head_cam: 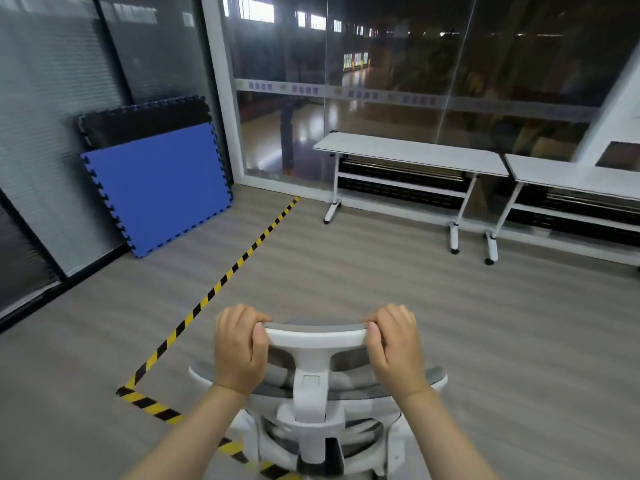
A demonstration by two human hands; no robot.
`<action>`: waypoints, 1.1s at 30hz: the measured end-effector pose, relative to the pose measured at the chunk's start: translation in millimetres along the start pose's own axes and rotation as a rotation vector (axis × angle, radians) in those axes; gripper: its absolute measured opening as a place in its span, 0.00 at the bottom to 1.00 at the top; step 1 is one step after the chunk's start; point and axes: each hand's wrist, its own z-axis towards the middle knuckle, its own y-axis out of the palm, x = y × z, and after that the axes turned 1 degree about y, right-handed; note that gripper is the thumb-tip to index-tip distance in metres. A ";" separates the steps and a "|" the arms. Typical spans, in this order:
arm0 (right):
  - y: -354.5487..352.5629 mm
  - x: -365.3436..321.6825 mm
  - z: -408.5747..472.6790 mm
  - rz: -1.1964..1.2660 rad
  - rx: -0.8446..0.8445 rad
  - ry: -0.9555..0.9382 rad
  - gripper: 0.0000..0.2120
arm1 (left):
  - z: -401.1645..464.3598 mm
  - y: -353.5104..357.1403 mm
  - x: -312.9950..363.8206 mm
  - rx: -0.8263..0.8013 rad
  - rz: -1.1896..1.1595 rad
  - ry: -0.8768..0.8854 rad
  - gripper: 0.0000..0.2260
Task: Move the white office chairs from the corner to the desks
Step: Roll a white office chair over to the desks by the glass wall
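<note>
A white office chair [311,386] with grey mesh stands right in front of me, seen from behind and above. My left hand [239,348] grips the left end of its headrest, and my right hand [396,344] grips the right end, fingers curled over the top edge. Two white desks stand along the glass wall ahead on the right: a nearer-left desk [412,152] and a right desk [568,174] cut off by the frame edge. The chair's seat and wheels are hidden below the backrest.
Yellow-and-black hazard tape [221,282] runs across the grey floor and turns a corner near the chair's left. Blue and black foam mats [156,181] lean against the left partition. A glass wall [398,81] backs the desks. Open floor lies between the chair and desks.
</note>
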 end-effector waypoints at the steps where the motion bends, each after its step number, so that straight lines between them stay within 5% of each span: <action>1: 12.3 7.7 16.2 0.006 0.018 0.004 0.12 | 15.3 10.9 -11.5 -0.013 0.001 -0.002 0.15; 16: 177.1 160.9 278.3 -0.041 0.190 0.033 0.13 | 250.8 220.7 -162.9 -0.054 -0.054 0.005 0.16; 33: 327.8 369.4 596.5 0.007 0.142 0.093 0.12 | 519.8 475.4 -299.0 -0.116 -0.102 -0.103 0.15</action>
